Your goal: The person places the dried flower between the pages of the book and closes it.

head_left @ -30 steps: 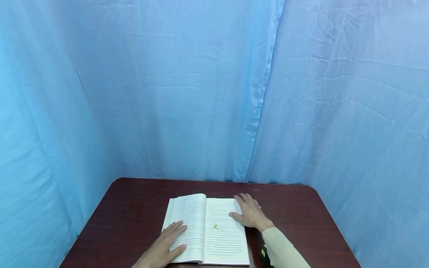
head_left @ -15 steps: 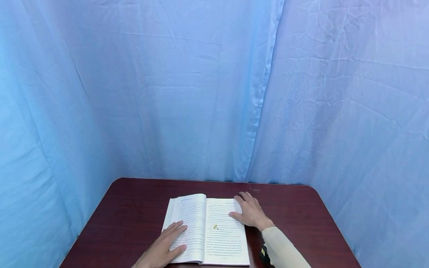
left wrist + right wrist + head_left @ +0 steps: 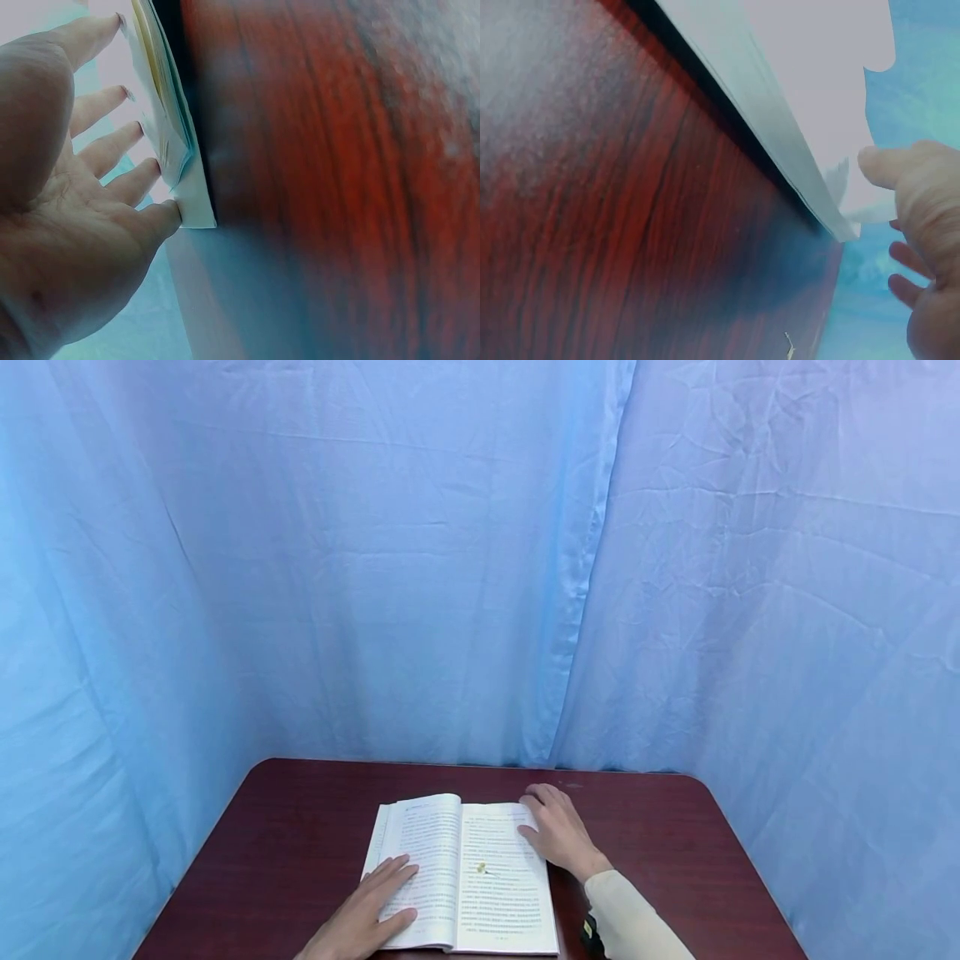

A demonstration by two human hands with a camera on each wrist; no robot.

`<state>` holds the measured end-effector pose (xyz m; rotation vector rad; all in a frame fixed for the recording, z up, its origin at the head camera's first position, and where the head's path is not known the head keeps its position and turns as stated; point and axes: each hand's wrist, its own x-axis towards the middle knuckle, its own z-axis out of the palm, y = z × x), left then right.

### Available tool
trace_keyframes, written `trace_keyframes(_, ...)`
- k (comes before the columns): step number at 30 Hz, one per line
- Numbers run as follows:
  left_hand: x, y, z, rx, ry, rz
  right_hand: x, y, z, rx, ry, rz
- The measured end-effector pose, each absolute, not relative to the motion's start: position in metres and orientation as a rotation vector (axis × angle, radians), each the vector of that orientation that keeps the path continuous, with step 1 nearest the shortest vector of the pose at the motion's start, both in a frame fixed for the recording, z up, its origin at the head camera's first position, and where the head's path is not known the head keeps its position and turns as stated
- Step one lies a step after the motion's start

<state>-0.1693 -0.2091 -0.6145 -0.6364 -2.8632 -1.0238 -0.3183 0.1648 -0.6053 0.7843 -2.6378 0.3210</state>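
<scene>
A thick book (image 3: 498, 910) lies open on the dark red-brown table, its pages covered in printed lines. On the right page sits a small yellowish flower-like piece (image 3: 482, 867) with a thin stem. My left hand (image 3: 363, 914) rests on the lower left page, fingers spread and nearly straight; in the left wrist view its fingertips touch the paper at the page edge. At the upper right corner of the book is my right hand (image 3: 561, 835), with its fingers slightly bent over that corner. The right wrist view shows the right thumb (image 3: 889, 166) at the page, other fingers apart from it.
The wooden table (image 3: 660, 827) has rounded far corners. Blue curtains (image 3: 420, 568) hang behind it and on both sides. A black band with a yellow mark (image 3: 590, 933) shows under the light right sleeve (image 3: 633, 914).
My right hand has shifted slightly away from me toward the book's top corner, its thumb drawing outward toward the right page edge. The left hand, book and yellowish piece stay put.
</scene>
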Motion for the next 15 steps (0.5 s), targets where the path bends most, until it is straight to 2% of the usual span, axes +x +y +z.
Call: trace_keyframes(15,-0.168,-0.209,-0.615,-0.647,-2.83,-0.978,-0.312,0.161,-0.595,0.605,-2.689,0.82)
